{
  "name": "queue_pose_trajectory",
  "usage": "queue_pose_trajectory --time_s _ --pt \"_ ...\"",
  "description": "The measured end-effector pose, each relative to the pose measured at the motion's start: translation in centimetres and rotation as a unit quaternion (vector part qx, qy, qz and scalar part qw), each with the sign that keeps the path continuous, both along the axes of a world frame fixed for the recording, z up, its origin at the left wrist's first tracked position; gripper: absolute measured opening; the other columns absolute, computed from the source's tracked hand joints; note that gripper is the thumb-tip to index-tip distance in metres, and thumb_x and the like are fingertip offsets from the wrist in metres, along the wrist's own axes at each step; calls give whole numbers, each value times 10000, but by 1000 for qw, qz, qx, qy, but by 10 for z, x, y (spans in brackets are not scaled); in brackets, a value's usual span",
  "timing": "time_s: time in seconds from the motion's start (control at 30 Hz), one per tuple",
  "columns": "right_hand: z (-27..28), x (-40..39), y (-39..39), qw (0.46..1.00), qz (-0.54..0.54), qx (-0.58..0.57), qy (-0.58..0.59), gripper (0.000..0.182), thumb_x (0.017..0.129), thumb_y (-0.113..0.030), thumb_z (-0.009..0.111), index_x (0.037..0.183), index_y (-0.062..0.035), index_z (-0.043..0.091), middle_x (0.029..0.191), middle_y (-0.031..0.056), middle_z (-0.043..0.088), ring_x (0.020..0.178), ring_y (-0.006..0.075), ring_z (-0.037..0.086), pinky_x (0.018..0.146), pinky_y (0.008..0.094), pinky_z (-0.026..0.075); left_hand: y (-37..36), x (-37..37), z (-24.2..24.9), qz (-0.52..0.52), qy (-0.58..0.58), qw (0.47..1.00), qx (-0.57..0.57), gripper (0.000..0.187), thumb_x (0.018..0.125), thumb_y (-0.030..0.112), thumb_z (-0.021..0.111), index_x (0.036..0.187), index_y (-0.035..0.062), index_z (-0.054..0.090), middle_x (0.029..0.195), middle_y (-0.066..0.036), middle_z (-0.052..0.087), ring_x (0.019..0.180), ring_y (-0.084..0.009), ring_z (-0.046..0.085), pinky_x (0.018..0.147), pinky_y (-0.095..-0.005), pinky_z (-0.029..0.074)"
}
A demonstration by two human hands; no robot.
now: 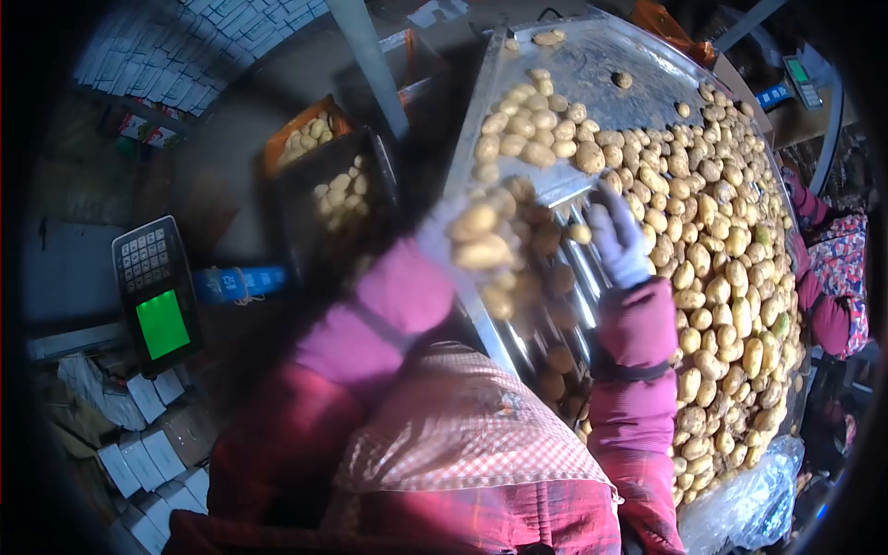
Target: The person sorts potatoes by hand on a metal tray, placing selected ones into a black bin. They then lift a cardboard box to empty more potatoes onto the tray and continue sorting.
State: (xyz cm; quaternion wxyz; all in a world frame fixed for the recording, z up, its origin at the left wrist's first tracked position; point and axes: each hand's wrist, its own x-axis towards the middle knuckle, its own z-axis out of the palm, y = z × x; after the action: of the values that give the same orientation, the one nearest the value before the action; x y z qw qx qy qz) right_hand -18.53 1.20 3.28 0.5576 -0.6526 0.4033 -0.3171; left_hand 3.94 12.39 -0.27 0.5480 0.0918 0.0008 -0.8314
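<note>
My left hand (pixel 438 235), in a pale glove, is smeared by motion at the left edge of the metal sorting table. Several potatoes (pixel 484 252) lie against it on its right side, also blurred, and they hide its fingers. My right hand (pixel 622 244), gloved in pale lavender, has its fingers stretched out and apart beside the edge of the big potato heap (pixel 717 277). A small potato (pixel 579 234) sits just left of those fingers. Between my hands, shiny metal bars (pixel 581 287) run down the table, with darker potatoes along their left side.
More potatoes (pixel 532 125) rest on the metal table top (pixel 592 74). To the left stand a dark crate (pixel 305 208) and an orange-lined crate (pixel 277 153), both holding potatoes. A scale display (pixel 162 324) glows green. Another person's patterned garment (pixel 840 264) shows at the far right.
</note>
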Motion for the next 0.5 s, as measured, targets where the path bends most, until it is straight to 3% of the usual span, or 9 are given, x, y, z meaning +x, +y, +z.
queue_pose_trajectory --time_s 0.03,0.07,0.2,0.27,0.3,0.33,0.43,0.47,0.5 --pt "6 -17 3 996 -64 50 -46 448 873 -251 592 1239 -20 478 1160 140 553 1073 214 519 909 313 409 1 11 4 29 -23 995 -95 483 815 479 555 1118 103 539 1016 -131 595 966 -342 558 698 -532 484" --pt "-13 -54 -2 998 -41 0 42 422 881 -245 576 1223 -14 490 1149 138 561 1059 205 526 904 311 412 6 28 8 57 -12 991 -118 489 820 491 538 1104 91 537 992 -130 601 962 -320 560 694 -520 490" --pt "-4 -99 56 982 33 66 172 331 897 -222 532 1151 -10 545 1024 135 610 987 196 564 868 311 431 49 108 12 239 -254 921 172 443 830 515 505 1083 163 593 1010 -86 616 1008 -310 566 779 -544 471" --pt "-8 -95 78 977 68 58 191 298 889 -218 527 1110 -22 569 945 156 620 920 232 591 816 323 450 60 146 -27 244 -390 857 230 390 852 402 532 1091 97 581 1033 -76 602 1014 -242 557 791 -417 486" --pt "-2 -85 86 969 86 46 225 289 882 -219 527 1093 -28 577 912 167 618 883 258 601 787 330 459 62 160 -47 219 -481 806 267 365 868 345 532 1099 67 574 1047 -78 594 1015 -213 549 796 -359 485" --pt "-5 -74 87 977 111 -38 179 288 874 -228 517 1079 -36 580 916 179 605 847 308 600 747 339 466 72 153 -54 277 -784 552 59 311 877 211 530 1114 11 554 1033 -80 596 953 -154 556 788 -261 464" --pt "-5 -44 81 951 94 -184 232 285 858 -197 517 1080 -29 576 932 176 592 865 349 573 766 400 456 73 107 7 162 -824 535 -93 299 875 136 520 1146 10 541 1039 -96 597 927 -138 558 805 -245 447" --pt "9 -29 79 935 116 -207 263 305 835 -188 529 1096 -37 567 995 173 582 928 351 547 817 426 430 59 96 -9 244 -595 765 29 286 868 99 528 1138 6 542 1038 -71 599 932 -130 557 803 -241 441" --pt "3 -21 83 902 125 -290 294 368 799 -198 554 1147 -77 541 1106 161 545 1009 352 507 862 431 399 55 89 -28 208 -681 700 -45 277 876 101 522 1135 5 542 1042 -65 597 951 -127 549 813 -241 436"
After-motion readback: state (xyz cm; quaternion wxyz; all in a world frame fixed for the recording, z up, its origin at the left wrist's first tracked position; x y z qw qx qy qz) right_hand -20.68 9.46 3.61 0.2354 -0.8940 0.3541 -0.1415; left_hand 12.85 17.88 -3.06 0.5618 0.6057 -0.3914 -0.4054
